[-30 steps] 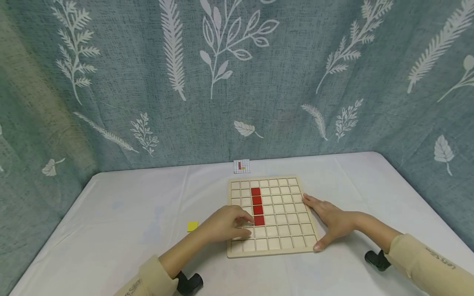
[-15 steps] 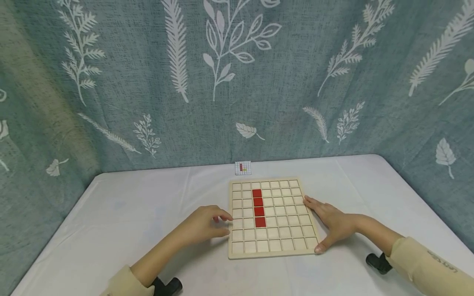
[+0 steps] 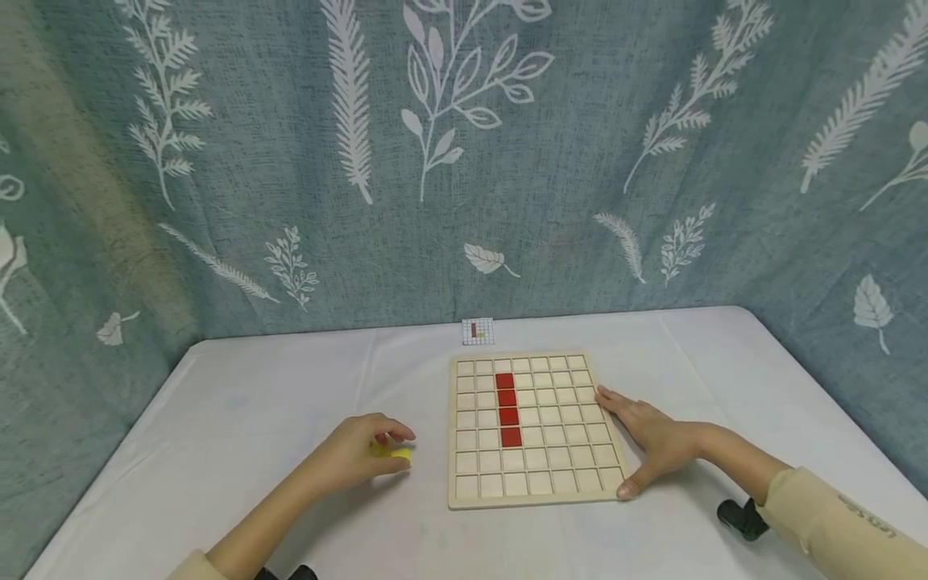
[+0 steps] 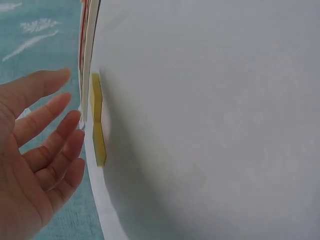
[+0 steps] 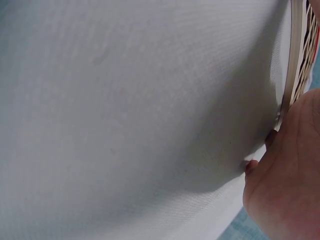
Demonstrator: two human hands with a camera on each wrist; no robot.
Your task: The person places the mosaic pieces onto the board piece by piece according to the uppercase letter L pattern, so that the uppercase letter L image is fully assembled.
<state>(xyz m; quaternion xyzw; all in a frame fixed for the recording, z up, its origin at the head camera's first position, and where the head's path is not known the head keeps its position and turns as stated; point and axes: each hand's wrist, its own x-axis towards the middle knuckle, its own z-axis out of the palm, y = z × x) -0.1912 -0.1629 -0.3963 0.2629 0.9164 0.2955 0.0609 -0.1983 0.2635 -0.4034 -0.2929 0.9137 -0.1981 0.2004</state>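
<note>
My left hand (image 3: pixel 354 451) hovers over a yellow piece (image 3: pixel 401 456), left of the wooden grid board. In the left wrist view the fingers are loosely bent and nothing sits between them. The yellow piece (image 4: pixel 97 120) lies flat on the cloth there, shaped like two squares end to end; the fingertips look apart from it. In the head view the hand partly covers it. On the board (image 3: pixel 558 436) a column of red squares (image 3: pixel 509 416) fills several cells. My right hand (image 3: pixel 656 439) rests against the board's right edge, thumb and fingers spread.
A small pattern card (image 3: pixel 478 332) with red and yellow marks on a grid lies behind the board. White cloth (image 3: pixel 290 387) covers the table. A blue-green curtain (image 3: pixel 551 266) with white leaf prints hangs along the back and sides.
My left hand has moved left from above the board to the yellow piece. My right hand stays at the board's edge, and the red squares have kept their cells.
</note>
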